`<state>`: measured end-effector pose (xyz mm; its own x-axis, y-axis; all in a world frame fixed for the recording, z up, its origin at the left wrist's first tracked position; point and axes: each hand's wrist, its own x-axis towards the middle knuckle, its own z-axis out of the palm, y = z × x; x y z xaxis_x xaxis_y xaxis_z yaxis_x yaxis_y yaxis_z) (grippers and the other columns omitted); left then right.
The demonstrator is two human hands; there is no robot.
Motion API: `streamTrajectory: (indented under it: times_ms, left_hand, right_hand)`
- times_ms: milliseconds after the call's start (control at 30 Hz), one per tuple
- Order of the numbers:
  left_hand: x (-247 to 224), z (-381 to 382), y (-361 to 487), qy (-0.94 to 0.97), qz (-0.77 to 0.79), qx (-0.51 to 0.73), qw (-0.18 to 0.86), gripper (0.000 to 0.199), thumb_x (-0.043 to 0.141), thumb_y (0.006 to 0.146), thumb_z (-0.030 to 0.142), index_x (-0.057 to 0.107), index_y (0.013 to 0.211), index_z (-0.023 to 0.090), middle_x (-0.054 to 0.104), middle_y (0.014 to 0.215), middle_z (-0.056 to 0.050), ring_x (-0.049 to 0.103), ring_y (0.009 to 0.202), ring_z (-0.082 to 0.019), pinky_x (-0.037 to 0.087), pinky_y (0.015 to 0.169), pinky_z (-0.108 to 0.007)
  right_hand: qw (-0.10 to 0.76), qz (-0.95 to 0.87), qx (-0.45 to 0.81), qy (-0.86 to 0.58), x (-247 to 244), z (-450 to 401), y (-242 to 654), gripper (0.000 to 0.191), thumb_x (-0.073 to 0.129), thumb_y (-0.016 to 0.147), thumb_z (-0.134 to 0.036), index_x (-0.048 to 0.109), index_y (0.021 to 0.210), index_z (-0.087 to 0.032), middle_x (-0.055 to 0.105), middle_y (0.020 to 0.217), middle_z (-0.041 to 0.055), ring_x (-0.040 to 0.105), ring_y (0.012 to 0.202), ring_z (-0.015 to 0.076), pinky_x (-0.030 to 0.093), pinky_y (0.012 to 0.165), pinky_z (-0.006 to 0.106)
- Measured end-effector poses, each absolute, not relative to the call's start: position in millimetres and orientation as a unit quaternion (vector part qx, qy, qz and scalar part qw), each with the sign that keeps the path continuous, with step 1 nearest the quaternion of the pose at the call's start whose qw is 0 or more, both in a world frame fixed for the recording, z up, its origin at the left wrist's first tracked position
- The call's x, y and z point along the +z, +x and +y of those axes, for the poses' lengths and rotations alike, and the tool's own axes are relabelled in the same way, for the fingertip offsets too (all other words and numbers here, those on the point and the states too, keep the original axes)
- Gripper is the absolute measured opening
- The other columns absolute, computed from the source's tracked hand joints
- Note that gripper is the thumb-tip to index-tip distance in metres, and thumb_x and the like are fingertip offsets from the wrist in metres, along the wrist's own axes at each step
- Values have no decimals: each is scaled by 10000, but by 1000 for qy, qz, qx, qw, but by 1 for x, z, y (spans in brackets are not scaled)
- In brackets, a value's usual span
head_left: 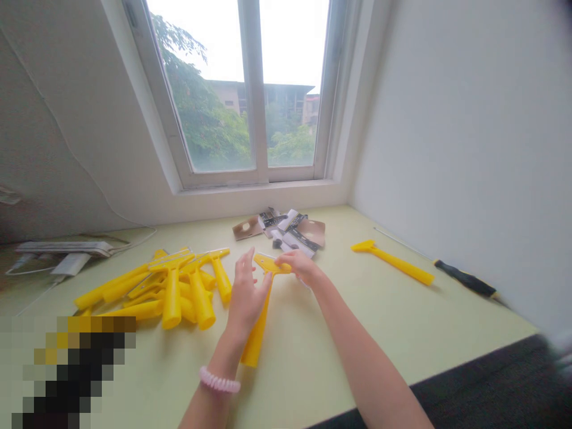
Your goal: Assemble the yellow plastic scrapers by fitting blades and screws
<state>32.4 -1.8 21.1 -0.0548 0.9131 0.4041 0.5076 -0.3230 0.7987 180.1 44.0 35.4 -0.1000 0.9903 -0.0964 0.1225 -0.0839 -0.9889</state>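
My left hand [246, 293] hangs open, its fingers spread over the handle of a yellow plastic scraper [257, 333]. My right hand [300, 265] pinches the flat head of that scraper at its right end, and the metal blade edge is hidden by my fingers. To the left lies a heap of several yellow plastic scrapers [174, 292], some with metal blade edges. A pink coiled hair tie [219, 380] circles my left wrist.
Behind my hands lies a pile of torn card packaging [279, 229]. To the right are a single yellow scraper [393, 262] and a black-handled screwdriver [465, 278]. A power strip [65, 248] with cables sits at the far left, and a window [252, 89] backs the pale green desk [313, 351].
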Motion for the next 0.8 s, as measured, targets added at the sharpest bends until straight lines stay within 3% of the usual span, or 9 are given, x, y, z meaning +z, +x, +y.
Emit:
streamTrajectory:
  times_ms: [100, 300, 467, 633, 800]
  left_hand:
    - [22, -9, 32, 769, 502, 383, 98, 448, 482, 770, 303, 449, 1217, 313, 305, 1350, -46, 502, 1003, -193, 447, 820, -345]
    - [19, -16, 36, 823, 517, 234, 34, 512, 434, 784, 239, 369, 1278, 357, 302, 1373, -59, 520, 996, -216, 465, 747, -346]
    - [20, -17, 38, 814, 541, 208, 50, 559, 427, 755, 173, 367, 1278, 361, 313, 1374, -75, 598, 785, -197, 459, 654, -327]
    - [18, -18, 40, 767, 541, 316, 139, 546, 487, 678, 90, 514, 1164, 337, 399, 1313, -94, 569, 559, -143, 412, 583, -287]
    - [20, -15, 38, 690, 536, 426, 235, 471, 511, 656, 64, 583, 1051, 310, 432, 1275, -80, 581, 659, -180, 415, 638, -298]
  right_hand:
    - [420, -528, 502, -542, 39, 42, 183, 133, 563, 571, -243, 536, 489, -142, 374, 425, -53, 327, 427, 57, 219, 420, 210]
    - [401, -534, 485, -565, 33, 46, 188, 143, 570, 570, -256, 514, 495, -148, 375, 446, -46, 304, 411, 56, 164, 386, 215]
    - [403, -534, 485, -564, 33, 46, 187, 148, 576, 562, -252, 504, 485, -148, 363, 437, -54, 298, 412, 51, 170, 395, 213]
    - [421, -530, 494, -546, 34, 43, 182, 147, 572, 559, -228, 503, 463, -142, 372, 428, -56, 323, 430, 55, 226, 438, 219]
    - [446, -534, 519, -497, 33, 46, 174, 183, 596, 598, -305, 552, 545, -136, 491, 518, -18, 403, 496, 74, 284, 482, 217]
